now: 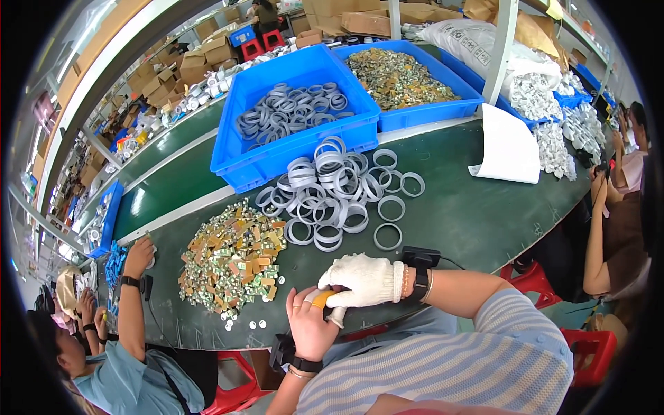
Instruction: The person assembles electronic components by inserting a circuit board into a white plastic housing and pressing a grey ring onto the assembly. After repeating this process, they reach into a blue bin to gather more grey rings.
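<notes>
My right hand (363, 280), in a white knitted glove, meets my bare left hand (311, 324) at the table's near edge. Fingers of both hands are curled together, and whatever lies between them is hidden. A yellow band (321, 299) shows at a finger of my left hand, which also wears rings. Just left of my hands is a heap of small green and tan circuit boards (232, 259), with a few white round pieces (252, 324) by it. Beyond my hands lie many loose grey rings (332, 194), some stacked, some flat on the table.
A blue bin (294, 146) of grey rings stands behind the pile, beside another blue bin (429, 114) of small boards. A white paper sheet (508, 149) hangs near a metal post (501, 55). Co-workers sit left and right; one's hand (140, 254) reaches onto the table.
</notes>
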A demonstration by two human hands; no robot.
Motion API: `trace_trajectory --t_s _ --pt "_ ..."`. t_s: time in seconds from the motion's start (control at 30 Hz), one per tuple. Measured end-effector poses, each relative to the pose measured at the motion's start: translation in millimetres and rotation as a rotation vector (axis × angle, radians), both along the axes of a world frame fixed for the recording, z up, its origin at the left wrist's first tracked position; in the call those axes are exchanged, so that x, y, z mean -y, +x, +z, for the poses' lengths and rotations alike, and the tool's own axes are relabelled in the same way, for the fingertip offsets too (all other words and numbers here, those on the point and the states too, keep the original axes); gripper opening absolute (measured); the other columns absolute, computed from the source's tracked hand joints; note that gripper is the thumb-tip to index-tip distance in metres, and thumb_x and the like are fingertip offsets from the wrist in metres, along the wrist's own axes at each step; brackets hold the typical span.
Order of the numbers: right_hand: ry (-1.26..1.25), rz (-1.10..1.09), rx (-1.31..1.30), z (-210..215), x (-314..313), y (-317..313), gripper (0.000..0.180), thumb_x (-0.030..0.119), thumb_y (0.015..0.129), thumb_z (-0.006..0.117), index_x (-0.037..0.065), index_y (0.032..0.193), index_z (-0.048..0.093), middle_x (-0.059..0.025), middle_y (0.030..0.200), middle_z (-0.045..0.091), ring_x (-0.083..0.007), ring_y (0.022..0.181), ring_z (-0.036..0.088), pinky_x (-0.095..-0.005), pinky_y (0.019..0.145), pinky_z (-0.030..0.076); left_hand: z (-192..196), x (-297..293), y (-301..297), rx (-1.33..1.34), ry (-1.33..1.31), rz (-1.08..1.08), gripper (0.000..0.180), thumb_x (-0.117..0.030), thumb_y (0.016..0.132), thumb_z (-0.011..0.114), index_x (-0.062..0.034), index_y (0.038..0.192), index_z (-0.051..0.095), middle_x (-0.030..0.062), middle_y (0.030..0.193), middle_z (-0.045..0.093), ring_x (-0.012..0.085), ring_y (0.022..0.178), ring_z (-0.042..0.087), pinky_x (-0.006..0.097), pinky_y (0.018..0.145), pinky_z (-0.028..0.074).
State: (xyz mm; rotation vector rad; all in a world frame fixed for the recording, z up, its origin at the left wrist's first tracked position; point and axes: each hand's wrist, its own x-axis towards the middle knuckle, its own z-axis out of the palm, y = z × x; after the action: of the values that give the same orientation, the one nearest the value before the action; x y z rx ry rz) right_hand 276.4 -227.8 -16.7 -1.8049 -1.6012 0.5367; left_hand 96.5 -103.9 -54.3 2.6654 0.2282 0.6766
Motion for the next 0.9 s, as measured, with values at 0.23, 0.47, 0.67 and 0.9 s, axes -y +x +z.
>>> trace_trajectory --t_s 0.23,0.47,0.67,0.9 --pt "-0.049 0.008 0.003 5.7 0.4 -0.5 0.04 0.041 0.091 0.072 0.006 0.112 0.074 -0.0152 0.1 0.073 -0.0355 0.095 0.072 -0.0462 0.086 0.057 0.1 -0.3 -0.1 0.001 0.0 0.006 0.036 -0.025 0.081 0.085 -0.0065 0.11 0.076 0.0099 0.11 0.073 0.0302 0.118 0.065 0.057 0.119 0.036" --pt "-0.002 0.002 0.011 -0.9 -0.5 -0.3 0.044 0.041 0.09 0.074 0.005 0.115 0.076 -0.0164 0.095 0.075 -0.0355 0.09 0.073 -0.046 0.083 0.058 -0.4 0.0 -0.6 0.005 0.008 0.0 0.036 -0.024 0.081 0.085 -0.0061 0.11 0.075 0.0095 0.11 0.073 0.0302 0.118 0.065 0.057 0.119 0.036" --pt "-0.011 0.005 0.004 0.9 -1.1 -1.8 0.044 0.041 0.09 0.075 0.005 0.115 0.076 -0.0165 0.095 0.076 -0.0354 0.09 0.073 -0.0457 0.083 0.058 0.1 -0.3 -2.2 0.009 0.005 -0.002 0.036 -0.024 0.081 0.085 -0.0065 0.111 0.075 0.009 0.111 0.073 0.03 0.118 0.064 0.057 0.119 0.036" --pt "-0.053 -0.002 0.014 4.3 1.7 0.5 0.042 0.039 0.089 0.072 0.005 0.114 0.075 -0.0157 0.101 0.074 -0.0358 0.095 0.072 -0.0456 0.086 0.058 -0.4 1.1 2.4 0.006 -0.001 -0.006 0.035 -0.024 0.08 0.084 -0.0091 0.111 0.076 0.0086 0.111 0.073 0.0303 0.118 0.064 0.058 0.119 0.036"
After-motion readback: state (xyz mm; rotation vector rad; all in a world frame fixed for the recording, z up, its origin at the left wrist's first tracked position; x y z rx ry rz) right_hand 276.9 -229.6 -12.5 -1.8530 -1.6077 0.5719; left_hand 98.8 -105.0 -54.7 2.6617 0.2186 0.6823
